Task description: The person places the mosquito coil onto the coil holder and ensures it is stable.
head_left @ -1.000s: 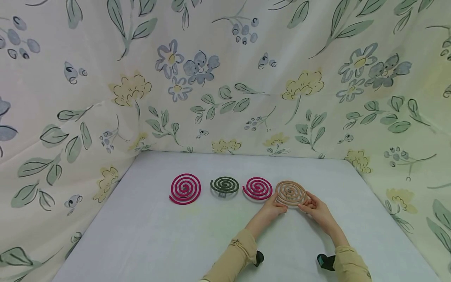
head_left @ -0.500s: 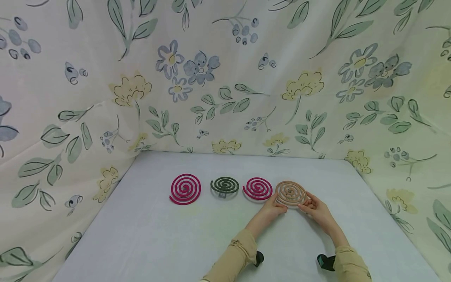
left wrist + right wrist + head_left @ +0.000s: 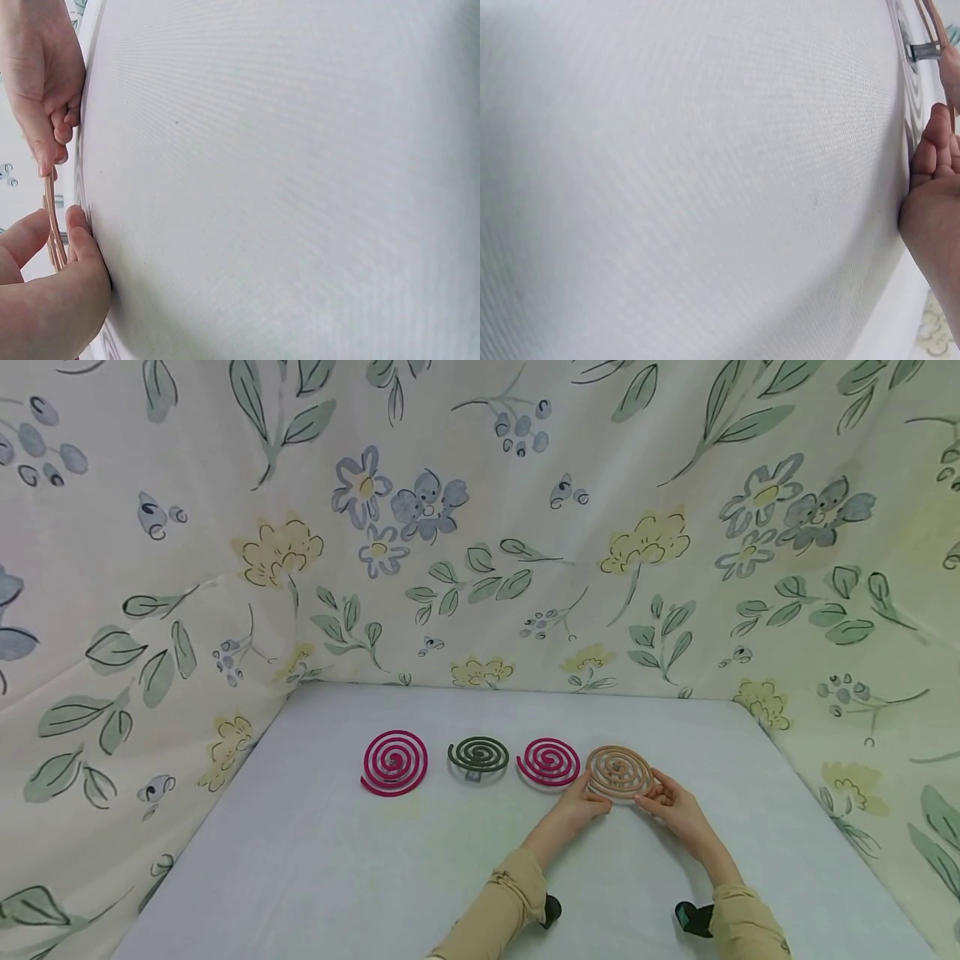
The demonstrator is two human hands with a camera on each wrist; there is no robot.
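Note:
In the head view, a tan mosquito coil is at the right end of a row of coils. My left hand pinches its near left rim and my right hand its near right rim. The left wrist view catches the tan coil edge-on, raised a little over the table, between the thumb and fingers of the left hand, with the right hand gripping the other end. A small metal stand shows under the coil in the right wrist view.
Left of the tan coil stand a crimson coil, a dark green coil and another crimson coil. The white table ends at a floral curtain behind and along both sides.

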